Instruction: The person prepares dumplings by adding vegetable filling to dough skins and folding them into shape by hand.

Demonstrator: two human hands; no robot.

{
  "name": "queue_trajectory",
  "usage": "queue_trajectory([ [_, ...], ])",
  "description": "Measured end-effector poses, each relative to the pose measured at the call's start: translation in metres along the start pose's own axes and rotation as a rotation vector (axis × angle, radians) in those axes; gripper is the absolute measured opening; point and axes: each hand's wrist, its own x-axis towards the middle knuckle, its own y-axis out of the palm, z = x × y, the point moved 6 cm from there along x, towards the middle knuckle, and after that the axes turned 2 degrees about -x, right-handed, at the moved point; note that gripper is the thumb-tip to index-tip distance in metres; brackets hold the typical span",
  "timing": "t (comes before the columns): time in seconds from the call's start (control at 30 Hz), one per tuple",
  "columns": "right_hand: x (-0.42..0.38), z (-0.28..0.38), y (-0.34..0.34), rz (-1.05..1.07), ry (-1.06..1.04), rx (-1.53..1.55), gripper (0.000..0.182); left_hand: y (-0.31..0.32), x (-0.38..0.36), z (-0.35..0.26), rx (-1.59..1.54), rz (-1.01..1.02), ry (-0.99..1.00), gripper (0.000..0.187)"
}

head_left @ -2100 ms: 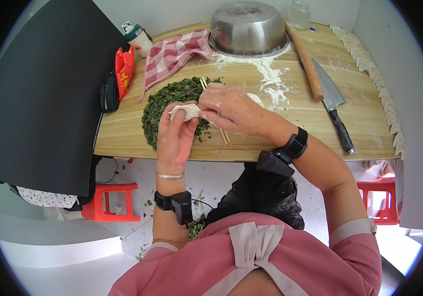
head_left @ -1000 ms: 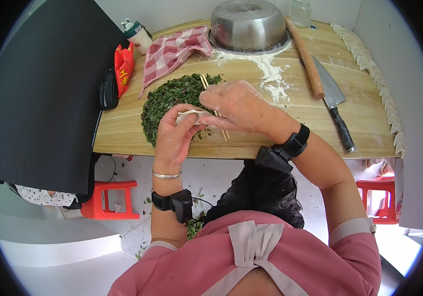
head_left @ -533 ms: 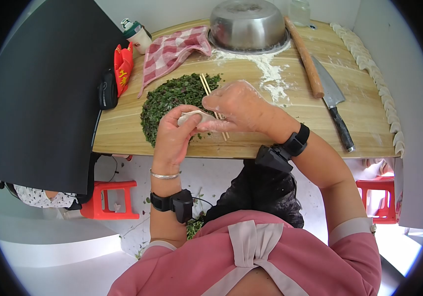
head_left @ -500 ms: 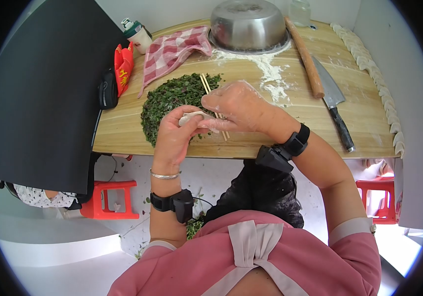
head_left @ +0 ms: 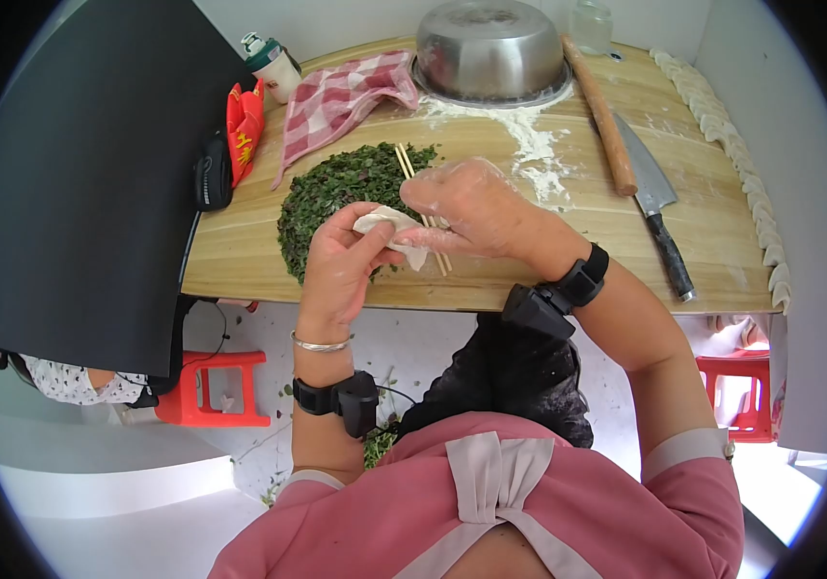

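My left hand (head_left: 339, 256) holds a pale dough wrapper (head_left: 416, 255) with the thumb pressed on it. The wrapper looks folded, and whatever is inside it is hidden. From the right, my floury right hand (head_left: 471, 207) meets it with bent fingers, the thumb pinching the wrapper's upper right edge. A pair of chopsticks (head_left: 405, 162) passes behind my right hand, their far ends over the chopped greens (head_left: 331, 188). They appear to lie there rather than be gripped. The pile of dark green leaves spreads on the wooden table (head_left: 249, 251) behind my left hand.
An upturned steel basin (head_left: 490, 53) stands at the back near scattered flour (head_left: 534, 145). Rightward lie a rolling pin (head_left: 601, 121) and a cleaver (head_left: 662, 217). Shaped dumplings (head_left: 756, 198) line the right edge. A checked cloth (head_left: 346, 101) and a bottle (head_left: 273, 69) sit back left.
The wrapper shows more of its pale surface now, its lower edge spread between my hands. Both hands stay almost in place; the whole view has shifted slightly.
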Motion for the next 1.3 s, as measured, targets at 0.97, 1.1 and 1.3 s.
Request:
queue_trajectory([
  [0.97, 0.000, -0.001, 0.004, -0.081, 0.046, 0.006, 0.023, 0.006, -0.001, 0.005, 0.079, -0.062, 0.039, 0.019],
  [1.1, 0.002, 0.002, 0.011, -0.023, 0.012, -0.178, 0.018, 0.009, -0.002, 0.002, 0.175, -0.063, 0.041, 0.018],
  [1.3, 0.002, 0.010, 0.002, -0.263, -0.108, -0.012, 0.020, 0.007, 0.001, 0.011, 0.092, -0.090, 0.057, 0.021],
])
